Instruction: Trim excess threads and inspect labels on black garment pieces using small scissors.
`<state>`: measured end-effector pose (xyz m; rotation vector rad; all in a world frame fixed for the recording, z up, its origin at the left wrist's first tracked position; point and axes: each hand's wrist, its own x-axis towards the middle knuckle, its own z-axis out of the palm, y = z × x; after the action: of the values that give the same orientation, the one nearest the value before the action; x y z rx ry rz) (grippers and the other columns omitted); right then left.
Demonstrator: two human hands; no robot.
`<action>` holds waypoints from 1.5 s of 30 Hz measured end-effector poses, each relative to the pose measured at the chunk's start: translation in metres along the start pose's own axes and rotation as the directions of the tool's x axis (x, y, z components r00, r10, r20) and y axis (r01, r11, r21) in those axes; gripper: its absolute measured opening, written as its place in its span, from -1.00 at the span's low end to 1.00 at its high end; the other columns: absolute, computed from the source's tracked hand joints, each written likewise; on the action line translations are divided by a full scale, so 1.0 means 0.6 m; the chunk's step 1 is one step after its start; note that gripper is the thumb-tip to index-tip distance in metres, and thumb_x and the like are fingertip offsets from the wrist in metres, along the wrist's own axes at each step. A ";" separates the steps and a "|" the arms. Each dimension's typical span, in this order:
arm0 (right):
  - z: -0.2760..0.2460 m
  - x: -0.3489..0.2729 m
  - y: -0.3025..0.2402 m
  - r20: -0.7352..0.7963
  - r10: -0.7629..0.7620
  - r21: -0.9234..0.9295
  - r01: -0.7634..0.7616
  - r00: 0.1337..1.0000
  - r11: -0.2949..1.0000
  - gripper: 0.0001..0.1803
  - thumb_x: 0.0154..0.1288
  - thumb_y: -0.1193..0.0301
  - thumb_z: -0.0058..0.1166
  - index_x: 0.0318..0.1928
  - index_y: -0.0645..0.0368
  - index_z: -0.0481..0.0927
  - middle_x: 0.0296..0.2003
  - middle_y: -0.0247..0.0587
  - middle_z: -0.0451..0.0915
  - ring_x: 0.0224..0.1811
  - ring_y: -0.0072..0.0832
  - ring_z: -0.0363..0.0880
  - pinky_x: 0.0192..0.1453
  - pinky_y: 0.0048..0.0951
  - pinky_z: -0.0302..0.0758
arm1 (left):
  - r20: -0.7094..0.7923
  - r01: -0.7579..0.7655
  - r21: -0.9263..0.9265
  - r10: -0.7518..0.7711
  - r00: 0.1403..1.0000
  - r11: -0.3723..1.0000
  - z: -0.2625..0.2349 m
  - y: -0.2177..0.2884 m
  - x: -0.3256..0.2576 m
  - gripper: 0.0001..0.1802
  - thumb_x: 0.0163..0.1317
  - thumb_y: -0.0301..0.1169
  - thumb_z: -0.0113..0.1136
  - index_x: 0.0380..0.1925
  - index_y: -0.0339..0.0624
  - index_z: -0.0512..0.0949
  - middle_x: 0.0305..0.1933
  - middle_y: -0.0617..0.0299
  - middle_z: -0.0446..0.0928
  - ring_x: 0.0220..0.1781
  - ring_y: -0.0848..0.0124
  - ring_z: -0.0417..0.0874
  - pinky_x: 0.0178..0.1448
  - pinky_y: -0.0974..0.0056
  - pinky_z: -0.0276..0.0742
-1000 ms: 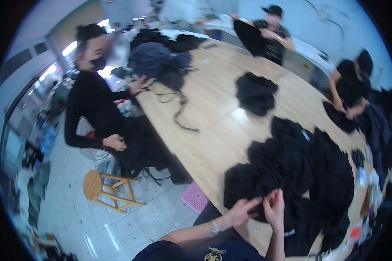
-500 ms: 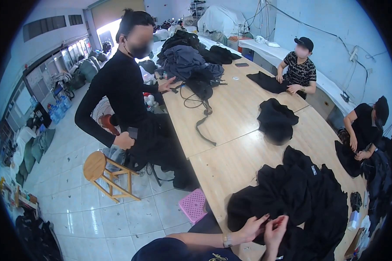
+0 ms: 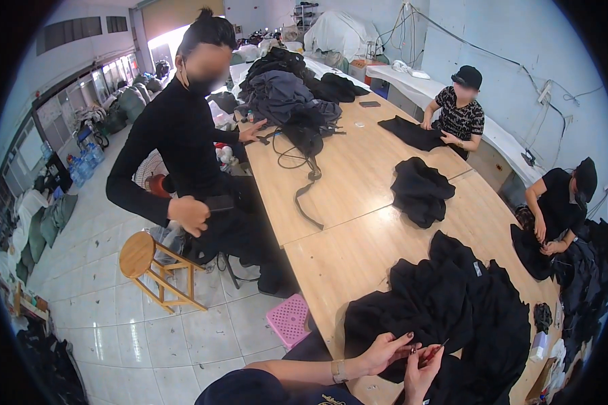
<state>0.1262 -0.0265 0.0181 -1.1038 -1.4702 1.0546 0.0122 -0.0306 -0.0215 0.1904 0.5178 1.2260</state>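
A pile of black garments (image 3: 479, 317) lies over the near right part of the wooden table (image 3: 344, 263). At its near edge my left hand (image 3: 385, 354), with a band on the wrist, pinches the black fabric. Right beside it my right hand (image 3: 422, 371) is closed with its fingertips pressed together. A small, dark, thin tip pokes out above those fingers, too small to name. My two hands nearly touch each other.
Another black garment (image 3: 422, 192) lies mid-table; a dark clothing heap (image 3: 284, 88) covers the far end. A person in black (image 3: 182, 148) stands at the left holding a dark, flat thing. Two people handle black cloth at the right. A wooden stool (image 3: 138, 255) and pink stool (image 3: 289, 320) stand left.
My right fingers have shifted, and a thin dark tip now shows above them. The standing person's hand with the dark flat thing has swung out. The whole view has shifted slightly.
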 end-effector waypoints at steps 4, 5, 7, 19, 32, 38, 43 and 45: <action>0.003 -0.006 0.027 0.004 -0.002 0.016 0.002 1.000 1.000 -0.71 0.11 0.73 -0.01 -0.22 0.19 0.24 -0.46 -0.46 0.18 -0.49 -0.76 0.19 -0.46 -0.80 0.15 | -0.096 0.011 -0.127 -0.024 0.995 0.992 0.019 0.020 -0.006 -0.82 0.27 -0.36 0.08 -0.27 -0.25 0.50 -0.18 0.11 0.57 -0.12 0.38 0.61 0.02 0.32 0.53; 0.003 -0.007 0.032 0.009 0.036 0.062 -0.037 0.999 0.997 -0.71 0.11 0.73 -0.01 -0.23 0.18 0.24 -0.46 -0.47 0.18 -0.49 -0.76 0.19 -0.45 -0.80 0.15 | -0.102 0.061 -0.116 -0.073 0.992 0.991 0.024 0.030 -0.011 -0.84 0.27 -0.38 0.08 -0.29 -0.26 0.48 -0.19 0.09 0.57 -0.13 0.37 0.61 0.02 0.31 0.53; 0.005 -0.010 0.030 0.007 0.055 0.065 -0.055 0.998 0.996 -0.72 0.10 0.72 -0.01 -0.25 0.18 0.25 -0.48 -0.46 0.19 -0.49 -0.76 0.19 -0.43 -0.79 0.16 | -0.075 0.054 -0.084 -0.060 0.995 0.995 0.013 0.034 -0.007 -0.87 0.27 -0.41 0.08 -0.31 -0.26 0.48 -0.19 0.08 0.57 -0.13 0.38 0.61 0.01 0.32 0.54; 0.002 -0.062 -0.010 0.127 0.014 -0.119 0.001 0.992 0.993 -0.67 0.16 0.68 0.03 -0.06 0.26 0.33 -0.38 -0.39 0.30 -0.35 -0.65 0.26 -0.23 -0.70 0.29 | -0.024 0.034 -0.076 -0.036 0.999 0.996 0.001 0.028 -0.031 -0.84 0.22 -0.56 0.08 -0.20 -0.33 0.48 -0.20 0.11 0.57 -0.16 0.44 0.59 -0.02 0.38 0.53; 0.012 -0.002 -0.043 0.155 0.213 0.296 -0.251 0.965 0.922 -0.78 0.27 0.45 -0.01 -0.39 0.16 0.20 -0.58 -0.39 0.30 -0.60 -0.65 0.16 -0.52 -0.61 0.17 | -0.069 0.022 0.037 -0.020 0.997 0.999 0.012 0.099 -0.044 -0.89 0.15 -0.59 0.14 -0.30 -0.31 0.54 -0.27 0.14 0.59 -0.19 0.43 0.62 -0.15 0.44 0.54; -0.014 -0.009 -0.002 0.018 0.110 -0.278 -0.101 0.994 0.955 -0.72 0.26 0.26 0.05 -0.40 0.18 0.33 -0.64 -0.20 0.35 -0.65 -0.51 0.38 -0.57 -0.54 0.28 | -0.006 0.041 0.050 -0.041 0.999 0.998 0.013 0.092 -0.059 -0.78 0.19 -0.63 0.06 -0.14 -0.30 0.43 -0.21 0.14 0.55 -0.13 0.42 0.62 -0.17 0.48 0.60; -0.008 -0.011 0.002 0.108 -0.141 -0.613 0.178 0.984 0.770 -0.72 0.13 0.25 0.16 -0.45 0.16 0.40 -0.59 -0.21 0.46 -0.62 -0.30 0.48 -0.59 -0.40 0.34 | 0.008 0.068 0.005 -0.068 0.998 0.998 0.009 0.096 -0.071 -0.81 0.20 -0.64 0.05 -0.16 -0.30 0.41 -0.21 0.12 0.55 -0.10 0.39 0.62 -0.19 0.49 0.63; -0.006 -0.008 -0.001 0.141 -0.194 -0.683 0.237 0.971 0.691 -0.72 0.10 0.24 0.17 -0.46 0.13 0.40 -0.59 -0.27 0.43 -0.64 -0.34 0.47 -0.60 -0.43 0.35 | 0.002 0.070 0.007 -0.070 0.998 0.997 0.012 0.098 -0.073 -0.80 0.20 -0.64 0.05 -0.16 -0.30 0.40 -0.21 0.12 0.55 -0.10 0.39 0.62 -0.19 0.49 0.63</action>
<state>0.1303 -0.0313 0.0184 -1.3656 -2.0739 0.3360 -0.0446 -0.0507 0.0208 0.1778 0.5221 1.1554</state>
